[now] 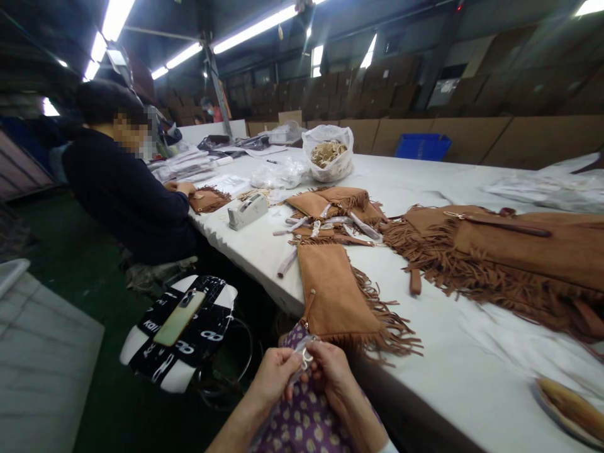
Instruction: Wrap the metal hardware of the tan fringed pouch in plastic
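Both of your hands were in front of you, over your purple flowered garment [299,425], at the near edge of the white surface [438,377]. Your left hand [277,372] pinched clear plastic film [296,376] between thumb and fingers. Your right hand [331,370] had its fingers curled in against the same small piece from the other side. A pale, shiny metal fitting [307,357] showed between your fingertips, in or against the film; its exact form could not be made out.

Just beyond your hands lay a brown fringed pouch [337,289], flat at the surface's edge, its fringe spread to the right and along the near side. A zipper pull [309,307] hung at its left side, near your fingers.

Behind it you had a pile of similar pouches [340,200] with wrapped straps [365,226] among them. Larger fringed brown goods [523,248] lay to the right. A tape dispenser [248,212] stood left of the pile, and a white plastic bag [337,173] of tan strands sat behind.

To your left, a seated co-worker [125,182] handled another brown pouch [207,199]. A phone [179,319] lay on the stool [173,380] between you.
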Demonstrator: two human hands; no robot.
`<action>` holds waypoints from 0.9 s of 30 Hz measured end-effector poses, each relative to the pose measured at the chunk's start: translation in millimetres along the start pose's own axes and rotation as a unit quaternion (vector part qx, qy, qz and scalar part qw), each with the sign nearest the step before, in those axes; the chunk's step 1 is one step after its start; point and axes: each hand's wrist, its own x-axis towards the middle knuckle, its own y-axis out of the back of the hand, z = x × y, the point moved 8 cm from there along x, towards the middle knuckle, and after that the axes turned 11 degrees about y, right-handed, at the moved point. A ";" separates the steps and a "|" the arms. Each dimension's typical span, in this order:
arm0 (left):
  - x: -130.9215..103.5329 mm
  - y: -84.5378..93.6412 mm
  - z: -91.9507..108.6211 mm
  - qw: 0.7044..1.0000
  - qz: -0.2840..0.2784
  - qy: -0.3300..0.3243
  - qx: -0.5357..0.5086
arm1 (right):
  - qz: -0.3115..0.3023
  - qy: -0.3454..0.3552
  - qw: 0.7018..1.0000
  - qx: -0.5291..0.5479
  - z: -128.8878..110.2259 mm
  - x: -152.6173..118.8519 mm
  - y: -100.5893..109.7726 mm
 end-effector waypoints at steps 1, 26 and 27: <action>-1.3 0.5 0.4 1.000 0.008 -0.003 -0.007 | 0.003 0.000 1.000 0.004 -1.7 2.3 -0.6; 9.3 -1.8 -14.0 0.994 0.078 0.019 -0.080 | -0.059 0.027 0.998 -0.022 17.6 21.5 1.0; 8.6 -1.7 -13.0 0.993 0.088 0.011 -0.073 | -0.054 0.025 0.998 -0.026 15.9 20.7 1.1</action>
